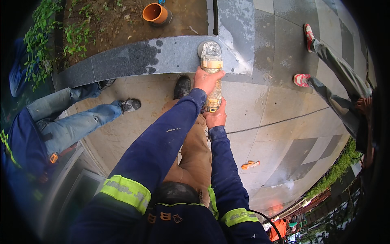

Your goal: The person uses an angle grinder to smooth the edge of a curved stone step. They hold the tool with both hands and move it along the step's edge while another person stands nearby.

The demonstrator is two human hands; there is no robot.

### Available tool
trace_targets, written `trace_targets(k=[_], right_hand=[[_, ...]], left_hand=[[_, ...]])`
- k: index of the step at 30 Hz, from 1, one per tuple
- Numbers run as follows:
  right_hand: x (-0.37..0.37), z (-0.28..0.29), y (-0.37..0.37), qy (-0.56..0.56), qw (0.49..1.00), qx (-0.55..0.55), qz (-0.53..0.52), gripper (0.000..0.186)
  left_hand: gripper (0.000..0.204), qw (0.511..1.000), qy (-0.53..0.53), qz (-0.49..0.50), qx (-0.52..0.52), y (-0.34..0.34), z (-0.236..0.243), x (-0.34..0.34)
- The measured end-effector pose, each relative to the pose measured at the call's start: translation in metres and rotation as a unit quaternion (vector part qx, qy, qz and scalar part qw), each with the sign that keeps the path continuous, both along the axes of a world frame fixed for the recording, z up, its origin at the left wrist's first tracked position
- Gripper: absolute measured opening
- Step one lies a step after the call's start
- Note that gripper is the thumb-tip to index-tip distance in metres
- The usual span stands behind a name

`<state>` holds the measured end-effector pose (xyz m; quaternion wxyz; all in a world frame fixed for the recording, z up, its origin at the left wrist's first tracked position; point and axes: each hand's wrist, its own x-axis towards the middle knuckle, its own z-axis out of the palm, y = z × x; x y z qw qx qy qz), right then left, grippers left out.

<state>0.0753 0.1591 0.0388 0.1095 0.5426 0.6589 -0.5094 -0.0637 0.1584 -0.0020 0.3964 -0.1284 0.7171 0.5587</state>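
Observation:
Both my hands hold a dusty yellow angle grinder [212, 75], its body pointing away from me. My left hand [207, 79] wraps round the front of the body, behind the grey gear head. Farther back, my right hand [216, 115] grips the rear end of the grinder. The disc [200, 48] shows in part beside the head and lies over the grey stone coping [176, 55], near its corner. Whether the disc touches the stone or spins I cannot tell. Pale residue marks the stone to the right of the grinder.
Beyond the coping lies a soil bed with an orange pipe [155, 14] and green plants [76, 40]. One person in jeans [87, 122] is at the left; another in red-and-white shoes [302, 80] stands at right. A dark cable [280, 121] and an orange-and-white glove [250, 164] lie on the paving.

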Motion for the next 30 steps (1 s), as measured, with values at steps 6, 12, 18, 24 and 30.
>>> trace_targets(k=[6, 12, 18, 24, 30], right_hand=[[0.003, 0.012, 0.005, -0.009, 1.0, -0.004, -0.018, 0.084], [0.014, 0.004, -0.006, -0.004, 1.0, 0.004, -0.002, 0.087], [-0.006, -0.001, 0.016, -0.017, 0.999, 0.018, 0.021, 0.084], [0.027, 0.008, -0.004, -0.025, 1.0, 0.003, 0.013, 0.083], [0.045, 0.006, -0.045, -0.061, 0.995, -0.019, 0.082, 0.089]], left_hand=[[0.059, 0.999, -0.007, -0.028, -0.045, 0.009, -0.002, 0.007], [0.054, 1.0, 0.004, 0.019, 0.019, -0.003, 0.001, 0.013], [0.037, 1.0, -0.003, 0.016, -0.016, 0.016, -0.007, -0.006], [0.055, 1.0, -0.006, 0.018, -0.019, -0.006, -0.01, 0.031], [0.037, 0.997, -0.007, 0.07, 0.006, -0.057, 0.016, 0.041]])
